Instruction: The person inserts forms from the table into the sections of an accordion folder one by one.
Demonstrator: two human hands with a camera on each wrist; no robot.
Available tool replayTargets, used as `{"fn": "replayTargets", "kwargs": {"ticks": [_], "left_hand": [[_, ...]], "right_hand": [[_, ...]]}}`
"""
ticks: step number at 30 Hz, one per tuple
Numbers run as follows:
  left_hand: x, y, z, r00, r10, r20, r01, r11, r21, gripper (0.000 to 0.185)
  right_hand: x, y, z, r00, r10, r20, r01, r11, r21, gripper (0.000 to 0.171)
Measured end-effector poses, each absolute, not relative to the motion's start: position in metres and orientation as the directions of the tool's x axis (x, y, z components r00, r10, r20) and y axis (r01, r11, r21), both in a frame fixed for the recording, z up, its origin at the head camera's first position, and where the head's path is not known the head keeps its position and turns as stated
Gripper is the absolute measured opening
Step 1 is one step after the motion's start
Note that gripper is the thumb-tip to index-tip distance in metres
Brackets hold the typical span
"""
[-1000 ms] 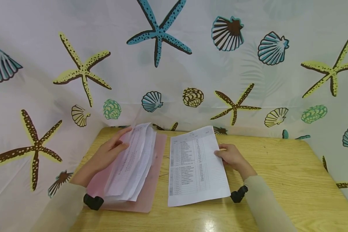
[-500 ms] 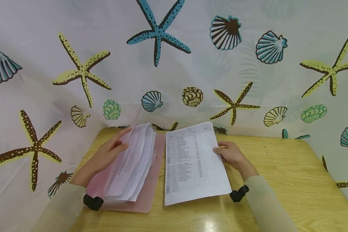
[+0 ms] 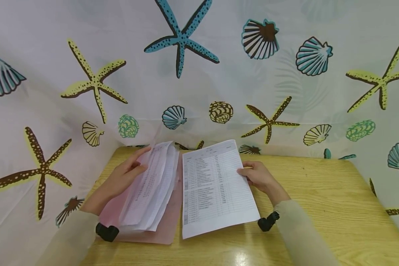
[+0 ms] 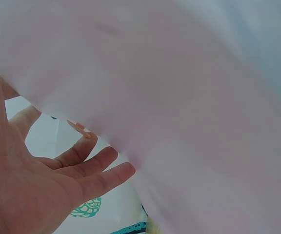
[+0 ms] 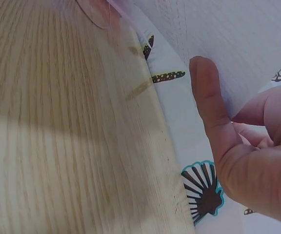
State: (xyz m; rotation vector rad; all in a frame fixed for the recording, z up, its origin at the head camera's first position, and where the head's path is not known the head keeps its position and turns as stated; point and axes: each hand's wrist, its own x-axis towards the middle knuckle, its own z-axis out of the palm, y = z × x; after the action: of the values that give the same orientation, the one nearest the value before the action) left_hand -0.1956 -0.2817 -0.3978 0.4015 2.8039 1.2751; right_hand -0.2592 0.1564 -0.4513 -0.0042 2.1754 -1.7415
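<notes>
A pink folder with clear sleeves lies opened at the left of the table. Its raised sleeves hold printed papers. With thumb and fingers at their upper left edge, my left hand holds these leaves up; the left wrist view shows fingertips against a blurred translucent sheet. My right hand pinches the right edge of a printed sheet of paper, thumb on the front and fingers mostly hidden behind. The sheet is tilted above the table, its left edge close to the folder's right edge.
The wooden table extends to the right of the right hand. A white curtain printed with starfish and shells hangs behind and at both sides. A dark wrist camera sits near the sheet's lower right corner.
My right hand has moved left, bringing the printed sheet from a spot apart from the folder up to its right edge. My left hand and the raised leaves stay in place.
</notes>
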Motion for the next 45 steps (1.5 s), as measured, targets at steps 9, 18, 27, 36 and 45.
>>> {"fn": "replayTargets", "kwargs": {"ticks": [9, 18, 27, 36, 45], "left_hand": [[-0.196, -0.283, -0.399, -0.966, 0.249, 0.073, 0.22, 0.634, 0.741, 0.061], [-0.196, -0.284, -0.399, -0.964, 0.255, 0.072, 0.222, 0.63, 0.744, 0.061], [-0.197, -0.284, -0.399, -0.964, 0.256, 0.074, 0.225, 0.629, 0.744, 0.061], [-0.199, -0.283, -0.399, -0.962, 0.258, 0.083, 0.231, 0.616, 0.753, 0.061], [-0.198, -0.283, -0.399, -0.963, 0.259, 0.078, 0.227, 0.617, 0.754, 0.061]], "right_hand": [[-0.26, 0.14, -0.453, -0.937, -0.242, -0.251, 0.192, 0.245, -0.95, 0.041], [-0.261, 0.129, -0.452, -0.938, -0.234, -0.254, 0.198, 0.237, -0.951, 0.038], [-0.263, 0.13, -0.452, -0.927, -0.258, -0.273, 0.21, 0.245, -0.946, 0.038], [-0.261, 0.133, -0.452, -0.915, -0.315, -0.251, 0.158, 0.294, -0.943, 0.035], [-0.261, 0.138, -0.449, -0.954, -0.264, -0.139, 0.009, 0.441, -0.898, 0.036]]}}
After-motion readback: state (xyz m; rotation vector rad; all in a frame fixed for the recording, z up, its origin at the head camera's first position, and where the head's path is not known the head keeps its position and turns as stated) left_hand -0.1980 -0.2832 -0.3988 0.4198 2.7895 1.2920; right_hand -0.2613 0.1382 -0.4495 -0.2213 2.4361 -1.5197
